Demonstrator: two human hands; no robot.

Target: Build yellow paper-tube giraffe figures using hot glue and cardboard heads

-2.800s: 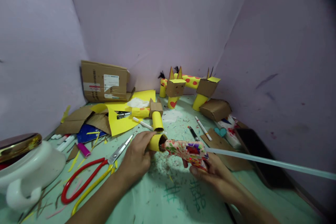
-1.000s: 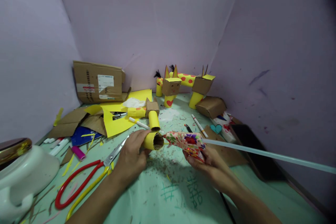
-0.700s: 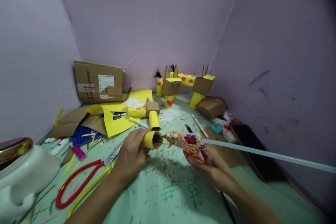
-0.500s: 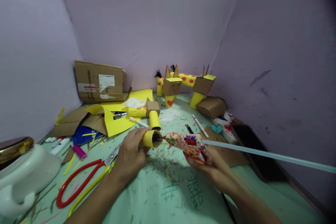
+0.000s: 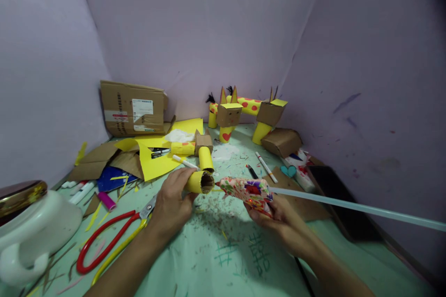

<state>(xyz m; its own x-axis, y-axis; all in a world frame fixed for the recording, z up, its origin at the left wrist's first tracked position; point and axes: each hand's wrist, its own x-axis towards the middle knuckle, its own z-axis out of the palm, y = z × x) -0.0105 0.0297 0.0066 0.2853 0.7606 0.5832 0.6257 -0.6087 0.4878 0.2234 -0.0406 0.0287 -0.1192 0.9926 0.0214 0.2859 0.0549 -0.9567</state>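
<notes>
My left hand (image 5: 176, 197) is closed around a short yellow cardboard tube (image 5: 195, 182), its open end turned to the right. In my right hand (image 5: 266, 216) is a glue gun (image 5: 245, 190) with a flowery pattern, and a long clear glue stick (image 5: 334, 202) runs out of its back. The nozzle points at the rim of the tube, close to it; I cannot tell whether they touch. Just beyond lies a small animal figure made of yellow tubes (image 5: 206, 158) and a cardboard box head (image 5: 203, 144).
Red-and-yellow-handled scissors (image 5: 104, 236) lie left of my arm, near a white teapot-like vessel (image 5: 52, 222). Two spotted animal figures (image 5: 230, 116) stand at the back. A cardboard box (image 5: 134, 109), yellow paper (image 5: 158, 167), markers (image 5: 266, 167) and a phone (image 5: 343, 204) surround the work area.
The tube in my left hand has turned and shifted very slightly, with its rim a touch farther left and higher. My right hand and the glue gun have hardly moved.
</notes>
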